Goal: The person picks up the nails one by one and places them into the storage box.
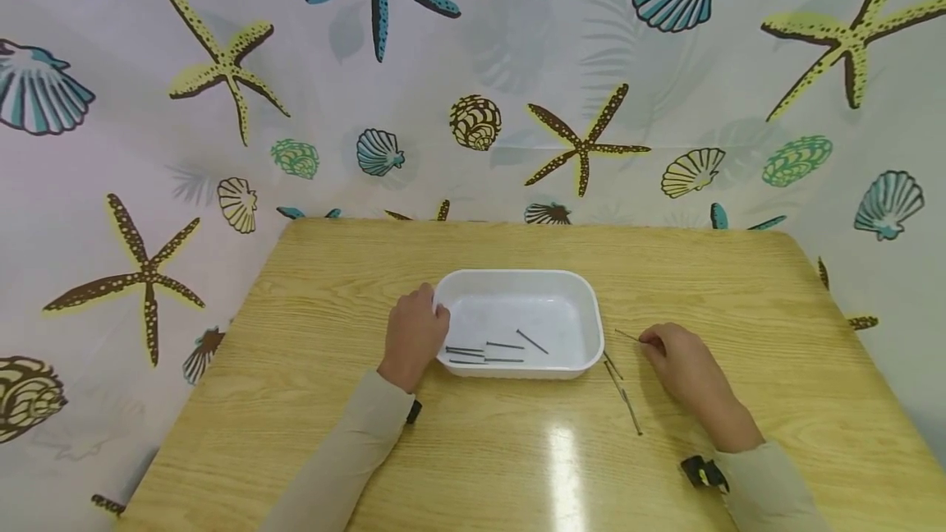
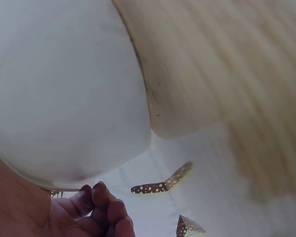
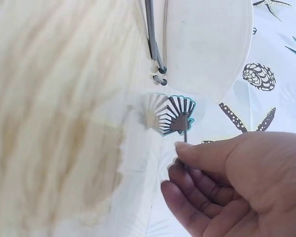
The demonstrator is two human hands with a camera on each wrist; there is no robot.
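Note:
My left hand (image 1: 414,331) grips the left rim of a white plastic tray (image 1: 521,371); in the left wrist view its curled fingers (image 2: 116,210) show at the tray's edge. Several nails lie inside, among them a slanted nail (image 1: 532,341) and some in the front left corner. To the right of the tray, my right hand (image 1: 683,368) pinches one nail (image 1: 628,336) between thumb and fingertips. Its head end points towards the tray; in the right wrist view the nail (image 3: 185,131) sticks up out of the pinch. A few loose nails (image 1: 631,413) lie between this hand and the tray.
The wood-grain table (image 1: 355,269) carries the tray near its middle. Behind it and at both sides hangs a white sheet (image 1: 429,105) printed with starfish and shells. Light reflects off the table's front. Black bands (image 1: 702,473) sit at the wrists.

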